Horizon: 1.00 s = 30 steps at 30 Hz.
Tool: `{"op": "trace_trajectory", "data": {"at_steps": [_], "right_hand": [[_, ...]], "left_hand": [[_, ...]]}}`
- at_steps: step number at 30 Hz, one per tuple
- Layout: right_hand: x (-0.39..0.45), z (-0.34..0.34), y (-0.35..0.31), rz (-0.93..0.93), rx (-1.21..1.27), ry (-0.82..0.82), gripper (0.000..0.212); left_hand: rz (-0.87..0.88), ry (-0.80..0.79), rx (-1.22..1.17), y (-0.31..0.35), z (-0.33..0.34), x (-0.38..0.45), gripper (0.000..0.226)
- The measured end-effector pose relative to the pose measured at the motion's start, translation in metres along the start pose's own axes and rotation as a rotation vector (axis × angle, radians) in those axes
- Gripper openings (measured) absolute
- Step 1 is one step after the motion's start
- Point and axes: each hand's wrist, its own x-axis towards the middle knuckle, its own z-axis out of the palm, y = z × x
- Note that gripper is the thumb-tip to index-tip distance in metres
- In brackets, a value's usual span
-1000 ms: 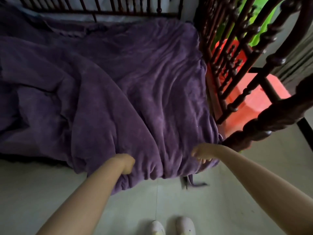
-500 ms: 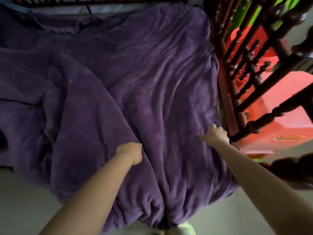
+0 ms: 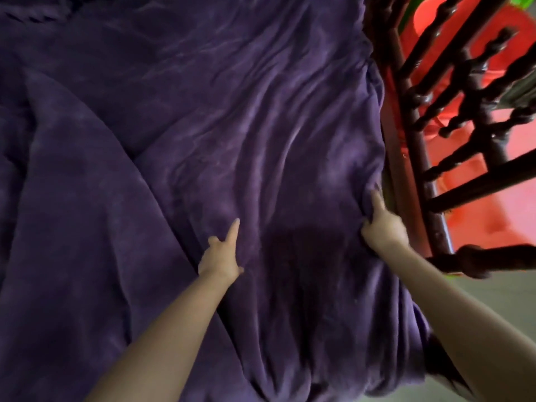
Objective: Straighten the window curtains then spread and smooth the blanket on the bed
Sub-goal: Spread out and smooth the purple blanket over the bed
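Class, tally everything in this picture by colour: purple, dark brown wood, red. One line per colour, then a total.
Purple: 1, the blanket
Dark brown: 1, the wooden bed rail
Red: 1, the plastic item behind the rail
Total: 3

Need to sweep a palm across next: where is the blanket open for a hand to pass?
Open: the rippled stretch of blanket beyond both hands, and between the left hand and right hand. Crowded: right edge against the bed rail, and the thick fold left.
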Motion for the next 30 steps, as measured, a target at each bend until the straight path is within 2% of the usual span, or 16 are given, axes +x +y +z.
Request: {"op": "trace_trajectory", "data": {"at_steps": [3, 6, 8, 10, 14, 15, 17, 19, 20, 22, 25, 27, 30], "right_hand": [[0.004, -0.046, 0.008, 0.124, 0.115, 0.050, 0.073], [-0.016, -0.080, 0.013, 0.197, 0.127, 0.085, 0.065], [-0.035, -0.096, 0.004, 0.128, 0.069, 0.105, 0.057], [-0.051, -0.111, -0.003, 0.063, -0.005, 0.110, 0.048], [-0.071, -0.118, 0.003, 0.067, -0.289, 0.101, 0.038], [-0.071, -0.112, 0.004, 0.062, -0.379, 0.106, 0.034], [-0.064, -0.093, 0.010, 0.046, -0.519, 0.122, 0.028], [-0.054, -0.068, 0.017, 0.036, -0.652, 0.111, 0.031], [-0.050, -0.055, 0.021, 0.030, -0.761, 0.103, 0.034], [-0.047, -0.028, 0.029, 0.008, -1.035, 0.058, 0.039], [-0.055, 0.015, 0.048, -0.087, -1.417, -0.109, 0.051], [-0.058, 0.035, 0.058, -0.181, -1.526, -0.226, 0.058], [-0.048, 0.042, 0.060, -0.165, -1.529, -0.339, 0.057]], "left_hand": [[0.125, -0.072, -0.028, 0.004, -0.011, 0.001, 0.076], [0.293, -0.177, 0.049, 0.018, -0.037, -0.002, 0.052], [0.348, -0.267, 0.128, 0.023, -0.056, -0.006, 0.043], [0.352, -0.364, 0.078, 0.020, -0.071, -0.012, 0.037], [0.364, -0.478, 0.078, 0.015, -0.076, -0.021, 0.032], [0.369, -0.465, 0.068, 0.016, -0.073, -0.022, 0.031], [0.412, -0.324, 0.056, 0.017, -0.058, -0.019, 0.029], [0.442, -0.166, 0.100, 0.017, -0.031, -0.013, 0.029], [0.425, -0.148, 0.121, 0.017, -0.015, -0.012, 0.032], [0.365, -0.211, 0.233, 0.017, 0.020, -0.012, 0.041], [0.339, -0.250, 0.480, 0.012, 0.059, -0.016, 0.045], [0.366, -0.233, 0.573, 0.005, 0.069, -0.017, 0.047], [0.420, -0.215, 0.529, -0.005, 0.063, -0.017, 0.044]]}}
